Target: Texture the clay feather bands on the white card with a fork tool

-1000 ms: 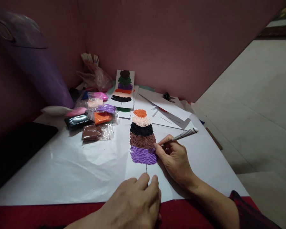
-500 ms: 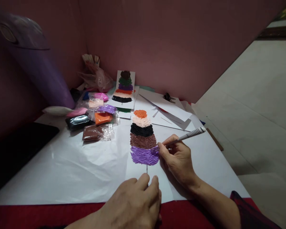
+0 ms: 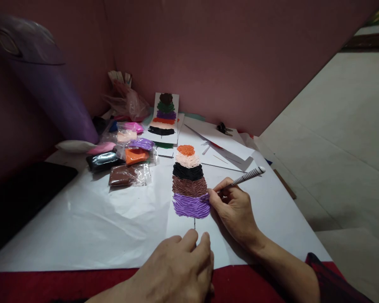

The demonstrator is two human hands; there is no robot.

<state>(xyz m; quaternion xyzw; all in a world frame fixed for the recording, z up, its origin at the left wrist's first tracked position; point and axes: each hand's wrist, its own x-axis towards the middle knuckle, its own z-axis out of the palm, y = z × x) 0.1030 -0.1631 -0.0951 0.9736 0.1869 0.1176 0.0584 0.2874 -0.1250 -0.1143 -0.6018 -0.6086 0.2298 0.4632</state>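
A feather shape of textured clay (image 3: 189,185) lies on white paper (image 3: 221,248), banded orange, cream, black, brown and purple. A thin dark stem line (image 3: 194,223) runs from its lower end. My right hand (image 3: 235,208) pinches a slim tool with a patterned, pencil-like handle (image 3: 249,176) and a pale rounded end. The tool's tip is at the right part of the purple band, mostly hidden by the fingers. In front of the shape my left hand (image 3: 183,263) rests palm down on the paper, over the stem's lower part. Its fingers are bent and slightly apart.
At the left lie several bags of coloured clay (image 3: 129,174) by a purple bottle (image 3: 53,84) and a black flat object (image 3: 28,198). A finished-looking feather card (image 3: 164,118) leans at the back. Loose paper sheets (image 3: 227,143) and keys (image 3: 223,128) lie behind right.
My right hand has shifted slightly left, and the tool's back end has moved left and a little down. My left hand and the clay shape stay in place.
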